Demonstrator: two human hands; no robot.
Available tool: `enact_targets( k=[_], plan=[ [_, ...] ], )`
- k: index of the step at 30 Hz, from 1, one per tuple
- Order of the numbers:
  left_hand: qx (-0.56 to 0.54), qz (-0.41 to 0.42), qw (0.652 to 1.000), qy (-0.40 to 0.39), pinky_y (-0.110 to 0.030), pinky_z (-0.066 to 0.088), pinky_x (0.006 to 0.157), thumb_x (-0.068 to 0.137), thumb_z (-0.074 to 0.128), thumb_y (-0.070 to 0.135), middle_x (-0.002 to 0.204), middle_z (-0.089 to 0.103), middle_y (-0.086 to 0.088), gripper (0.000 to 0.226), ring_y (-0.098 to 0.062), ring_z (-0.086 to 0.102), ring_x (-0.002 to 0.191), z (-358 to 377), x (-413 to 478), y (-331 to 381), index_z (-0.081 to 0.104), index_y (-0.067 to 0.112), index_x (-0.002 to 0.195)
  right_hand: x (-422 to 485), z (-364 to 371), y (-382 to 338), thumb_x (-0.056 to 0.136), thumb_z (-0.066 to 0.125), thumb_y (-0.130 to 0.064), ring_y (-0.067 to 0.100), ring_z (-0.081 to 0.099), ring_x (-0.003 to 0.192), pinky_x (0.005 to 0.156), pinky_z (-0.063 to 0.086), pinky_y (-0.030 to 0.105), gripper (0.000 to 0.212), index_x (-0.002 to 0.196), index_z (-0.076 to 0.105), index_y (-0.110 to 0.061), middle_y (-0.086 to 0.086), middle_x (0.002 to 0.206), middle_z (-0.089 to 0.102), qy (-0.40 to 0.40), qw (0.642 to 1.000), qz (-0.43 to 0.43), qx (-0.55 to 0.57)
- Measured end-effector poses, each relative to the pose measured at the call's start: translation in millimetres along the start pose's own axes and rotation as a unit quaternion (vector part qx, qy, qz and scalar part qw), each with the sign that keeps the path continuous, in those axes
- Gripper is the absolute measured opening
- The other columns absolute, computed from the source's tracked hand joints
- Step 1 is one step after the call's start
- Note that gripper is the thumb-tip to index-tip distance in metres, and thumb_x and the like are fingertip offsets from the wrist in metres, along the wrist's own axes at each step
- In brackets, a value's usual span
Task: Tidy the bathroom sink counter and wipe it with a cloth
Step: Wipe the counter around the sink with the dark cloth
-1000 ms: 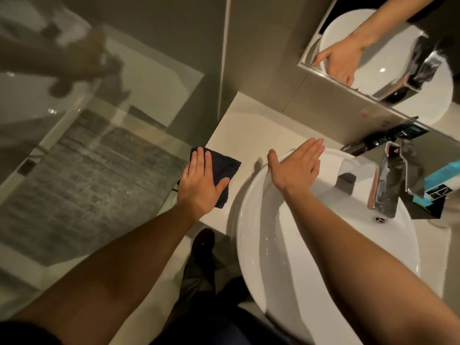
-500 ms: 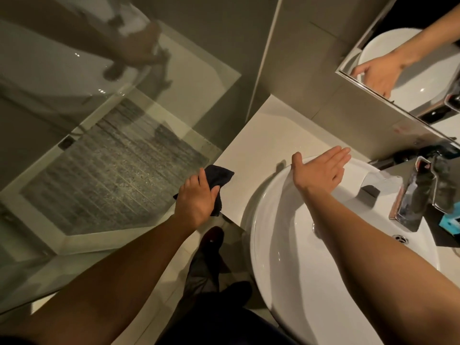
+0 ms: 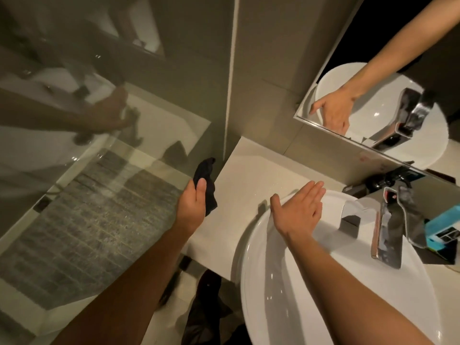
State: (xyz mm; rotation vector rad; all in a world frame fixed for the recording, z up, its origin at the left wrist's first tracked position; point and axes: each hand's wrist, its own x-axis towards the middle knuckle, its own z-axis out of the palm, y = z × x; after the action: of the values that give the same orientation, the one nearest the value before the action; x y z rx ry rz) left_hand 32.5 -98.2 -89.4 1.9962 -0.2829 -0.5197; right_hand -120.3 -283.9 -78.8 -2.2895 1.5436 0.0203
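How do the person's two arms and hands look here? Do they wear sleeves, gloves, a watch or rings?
Both forearms are bare up to the picture's edge, with no sleeves in view. The left hand and the right hand have no gloves. No watch or bracelet shows on either wrist, and no rings show on the fingers.

- No word, brand, number or sign can be read anywhere in this view.
- The teal box point(image 3: 445, 226) at the far right of the counter, behind the tap point(image 3: 388, 235), has a dark panel with pale marks on its near face, but they are too small and blurred to make out as letters.
- The tap's upper end shows a small reddish spot; whether it is a marking cannot be told.
- The wall below the mirror point(image 3: 373, 78) carries faint reddish smudges, not legible as writing.
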Motion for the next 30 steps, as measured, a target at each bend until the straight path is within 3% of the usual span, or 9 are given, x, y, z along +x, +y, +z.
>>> enact_targets(
  k=[3, 5, 7, 10, 12, 14, 17, 21, 30],
  plan=[
    [-0.022, 0.036, 0.998, -0.042, -0.036, 0.053, 0.1, 0.108, 0.033, 0.044, 0.13, 0.064, -0.009, 0.05, -0.025, 0.062, 0.117, 19.9, 38.9, 37.2, 0.052, 0.013, 0.142, -0.2, 0.8, -1.0, 0.091, 0.039, -0.061, 0.03, -0.013, 0.158, 0.127, 0.0, 0.044, 0.103, 0.16, -0.009, -0.001, 0.018, 0.17, -0.015, 0.011, 1.0, 0.0, -0.004],
    [-0.001, 0.079, 0.993, -0.084, -0.017, 0.053, 0.078, 0.109, 0.036, 0.04, 0.122, 0.063, -0.006, 0.042, -0.02, 0.063, 0.104, 36.9, 65.6, 61.4, 0.054, 0.016, 0.137, 0.4, -0.1, -1.5, 0.092, 0.039, -0.061, 0.03, -0.014, 0.158, 0.127, -0.001, 0.044, 0.102, 0.16, -0.008, -0.001, 0.018, 0.17, -0.016, 0.01, 1.0, 0.002, -0.004],
    [0.082, 0.168, 0.976, -0.107, -0.029, 0.051, 0.075, 0.108, 0.038, 0.037, 0.111, 0.061, -0.004, 0.033, -0.025, 0.061, 0.098, 58.2, 94.4, 81.0, 0.057, 0.018, 0.127, 1.2, -1.2, -1.4, 0.093, 0.039, -0.061, 0.029, -0.017, 0.157, 0.127, -0.002, 0.043, 0.101, 0.16, -0.01, -0.003, 0.016, 0.169, -0.018, 0.013, 1.0, 0.002, -0.006],
    [0.281, 0.315, 0.885, -0.198, -0.044, 0.039, 0.105, 0.104, 0.035, 0.044, 0.137, 0.058, -0.003, 0.044, -0.028, 0.05, 0.131, 99.6, 130.8, 85.0, 0.046, 0.025, 0.143, 3.1, 0.2, -1.9, 0.092, 0.039, -0.061, 0.027, -0.018, 0.157, 0.128, -0.002, 0.043, 0.102, 0.161, -0.01, -0.003, 0.015, 0.169, -0.019, 0.022, 1.0, 0.0, -0.003],
    [0.413, 0.342, 0.792, -0.294, -0.047, 0.013, 0.125, 0.104, 0.026, 0.055, 0.169, 0.021, 0.001, 0.063, -0.024, 0.013, 0.157, 124.8, 136.0, 70.7, 0.018, 0.03, 0.161, 4.4, 2.2, -1.4, 0.091, 0.038, -0.061, 0.027, -0.018, 0.157, 0.128, -0.002, 0.043, 0.102, 0.161, -0.007, -0.003, 0.015, 0.17, -0.017, 0.03, 1.0, 0.002, -0.003],
    [0.482, 0.358, 0.729, -0.329, -0.048, -0.002, 0.127, 0.101, 0.018, 0.065, 0.172, -0.008, 0.006, 0.066, -0.023, -0.012, 0.158, 141.3, 132.9, 49.9, 0.001, 0.042, 0.161, 5.3, 3.7, -0.5, 0.09, 0.037, -0.061, 0.026, -0.019, 0.157, 0.128, -0.002, 0.042, 0.101, 0.161, -0.007, -0.004, 0.014, 0.17, -0.017, 0.033, 0.999, 0.005, -0.002],
    [0.479, 0.366, 0.74, -0.299, -0.054, -0.008, 0.125, 0.099, 0.017, 0.07, 0.17, -0.016, 0.009, 0.063, -0.024, -0.021, 0.156, 151.6, 130.2, 37.2, 0.0, 0.053, 0.157, 5.9, 5.6, 0.7, 0.09, 0.036, -0.06, 0.025, -0.02, 0.157, 0.128, -0.004, 0.042, 0.101, 0.161, -0.007, -0.005, 0.013, 0.17, -0.018, 0.037, 0.999, 0.005, 0.0],
    [0.471, 0.374, 0.75, -0.274, -0.056, -0.007, 0.124, 0.099, 0.017, 0.071, 0.171, -0.005, 0.011, 0.06, -0.024, -0.016, 0.157, 156.6, 133.5, 37.4, 0.01, 0.056, 0.156, 6.2, 6.8, 0.5, 0.09, 0.038, -0.059, 0.024, -0.021, 0.157, 0.128, -0.004, 0.041, 0.1, 0.161, -0.007, -0.005, 0.012, 0.17, -0.018, 0.041, 0.999, 0.01, -0.001],
    [0.465, 0.369, 0.762, -0.262, -0.046, 0.002, 0.127, 0.107, 0.025, 0.053, 0.17, 0.016, 0.008, 0.053, -0.022, 0.001, 0.159, 146.6, 113.8, 21.4, 0.026, 0.04, 0.158, 6.4, 8.8, 1.5, 0.091, 0.038, -0.059, 0.024, -0.019, 0.157, 0.128, -0.005, 0.041, 0.099, 0.161, -0.006, -0.005, 0.013, 0.17, -0.017, 0.039, 0.999, 0.01, 0.002]
  ],
)
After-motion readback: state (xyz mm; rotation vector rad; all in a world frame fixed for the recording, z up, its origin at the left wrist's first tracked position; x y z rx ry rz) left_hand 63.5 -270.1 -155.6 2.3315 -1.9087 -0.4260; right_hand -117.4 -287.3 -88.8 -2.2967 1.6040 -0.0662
